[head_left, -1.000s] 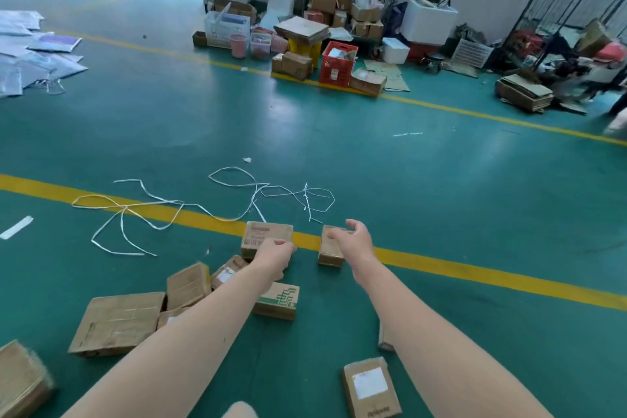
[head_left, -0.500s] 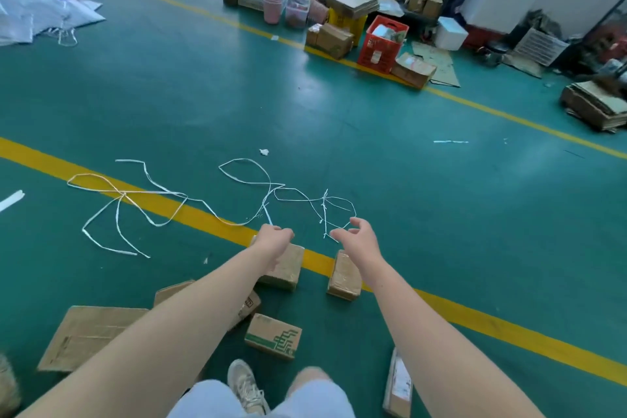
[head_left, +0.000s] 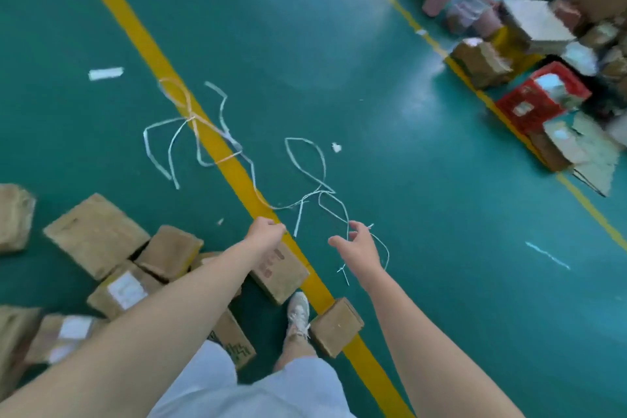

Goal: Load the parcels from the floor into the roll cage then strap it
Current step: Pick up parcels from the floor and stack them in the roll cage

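Observation:
Several brown cardboard parcels lie on the green floor at the lower left. One parcel (head_left: pixel 281 273) lies just under my left wrist, and a small parcel (head_left: pixel 336 326) sits on the yellow line by my foot. A large flat parcel (head_left: pixel 95 234) lies further left. A tangled white strap (head_left: pixel 305 159) sprawls across the floor ahead. My left hand (head_left: pixel 266 232) hovers with curled fingers near a loose strap end, nothing visible in it. My right hand (head_left: pixel 358 248) is spread open above a strap loop. No roll cage is in view.
A yellow floor line (head_left: pixel 142 41) runs diagonally under me. My shoe (head_left: pixel 298 312) stands between two parcels. A red crate (head_left: pixel 539 98) and blurred stacked boxes (head_left: pixel 481 61) line a second yellow line at the upper right. A scrap of white tape (head_left: pixel 105 73) lies left.
Both hands have moved past the two parcels they hovered over and now reach above the white strap. The view has tilted down and rolled, and my foot has stepped forward.

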Motion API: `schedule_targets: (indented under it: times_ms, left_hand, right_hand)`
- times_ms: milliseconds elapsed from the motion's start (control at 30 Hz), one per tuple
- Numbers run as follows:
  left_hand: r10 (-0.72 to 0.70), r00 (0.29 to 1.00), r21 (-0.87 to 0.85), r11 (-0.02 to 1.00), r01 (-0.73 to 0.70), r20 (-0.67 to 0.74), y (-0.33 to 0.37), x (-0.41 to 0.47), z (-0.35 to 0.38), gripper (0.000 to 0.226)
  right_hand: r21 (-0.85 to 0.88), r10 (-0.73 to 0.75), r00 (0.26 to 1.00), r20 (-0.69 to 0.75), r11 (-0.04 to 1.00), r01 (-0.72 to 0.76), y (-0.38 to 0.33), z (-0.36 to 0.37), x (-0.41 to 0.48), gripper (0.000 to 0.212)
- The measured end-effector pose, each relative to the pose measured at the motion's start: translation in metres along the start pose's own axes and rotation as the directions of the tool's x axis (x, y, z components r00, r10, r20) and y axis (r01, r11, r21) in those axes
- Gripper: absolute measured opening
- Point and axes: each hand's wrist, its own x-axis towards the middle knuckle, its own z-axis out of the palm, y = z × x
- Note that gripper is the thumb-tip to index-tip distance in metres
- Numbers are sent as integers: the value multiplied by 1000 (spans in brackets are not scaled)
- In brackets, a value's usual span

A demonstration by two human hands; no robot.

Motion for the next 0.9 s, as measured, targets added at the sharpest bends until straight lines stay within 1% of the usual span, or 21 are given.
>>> schedule_targets:
  times_ms: [67,167,200,267,333,367,400,467,500,533,567,767,833,900]
  left_hand:
    - [-52,995,-93,995,44,-87,3,14,14,22]
    - [-156,981,-197,972,131,-115,-3,40,40,35]
    - [-181,977,-215,965,154,-114,-5,44,47,32]
    - [-223,969,-246,950,191,-107,-15,59,61,16]
    - [-287,952,-276,929,247,-112,-32,73,76,16]
    - [-312,943,-294,918,267,-118,-43,83,83,11]
    - [-347,930,-327,899,292,-125,-55,93,91,13]
    - [-416,901,-370,862,347,-124,-78,116,107,6]
    - [-444,888,-385,845,371,-118,-91,130,115,26]
    - [-463,880,-384,835,393,-104,-102,144,123,41]
    - [-482,872,-376,826,419,-87,-116,160,132,48]
    - [-536,841,-322,811,489,-74,-178,251,175,42]
    - [-535,842,-276,822,499,-71,-197,283,183,41]
    - [-547,833,-244,822,515,-84,-223,314,192,49]
  right_hand:
    - [-64,-27,996,81,997,32,-1,-3,36,70]
    - [-100,3,982,189,995,16,4,-3,85,67]
    - [-112,21,974,226,994,5,9,-2,100,67]
    - [-153,35,957,287,988,10,20,3,128,67]
    - [-204,56,940,338,979,15,36,10,154,67]
    - [-221,71,931,358,975,11,46,15,168,68]
    - [-237,88,924,372,972,3,58,21,183,68]
    - [-265,118,914,389,964,-12,82,35,210,69]
    - [-278,135,909,395,960,-22,96,44,225,69]
    - [-286,146,904,402,958,-28,109,52,239,70]
    - [-298,164,898,409,954,-38,124,63,253,70]
    - [-370,212,874,438,928,-40,204,118,332,72]
    - [-390,236,862,448,919,-48,225,134,356,73]
    - [-417,251,858,448,908,-47,244,151,379,75]
